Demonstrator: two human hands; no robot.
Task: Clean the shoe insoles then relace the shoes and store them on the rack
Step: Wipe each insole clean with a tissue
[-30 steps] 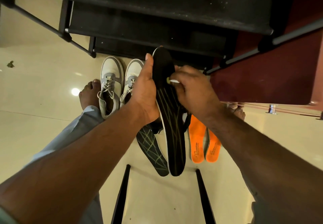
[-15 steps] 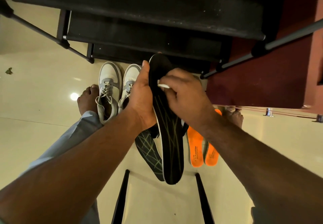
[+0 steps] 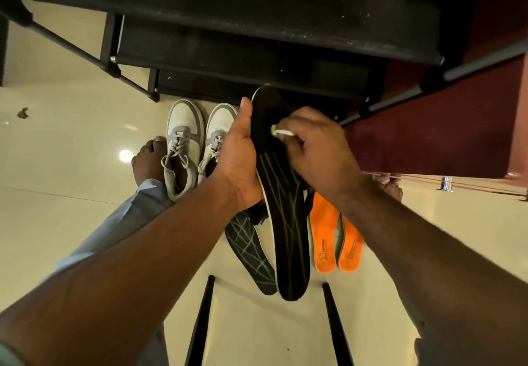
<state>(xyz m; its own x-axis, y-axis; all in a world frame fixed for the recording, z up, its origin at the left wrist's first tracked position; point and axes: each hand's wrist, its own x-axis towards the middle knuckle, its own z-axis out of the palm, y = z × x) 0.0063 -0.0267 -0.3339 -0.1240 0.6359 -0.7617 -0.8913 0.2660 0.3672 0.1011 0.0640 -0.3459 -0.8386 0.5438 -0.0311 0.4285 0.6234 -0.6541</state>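
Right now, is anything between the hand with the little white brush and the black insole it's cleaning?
Nothing visible. The right hand pinches the small white brush, whose tip sits right on the black insole, near the toe end. The left hand grips the insole's left edge, clear of the brush.

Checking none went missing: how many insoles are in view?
4: one black insole held in the left hand, a second black insole on the floor beneath, two orange insoles lying right. Others may be hidden.

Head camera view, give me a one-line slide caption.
Left hand holds a black insole while the right hand works a small white brush against it.
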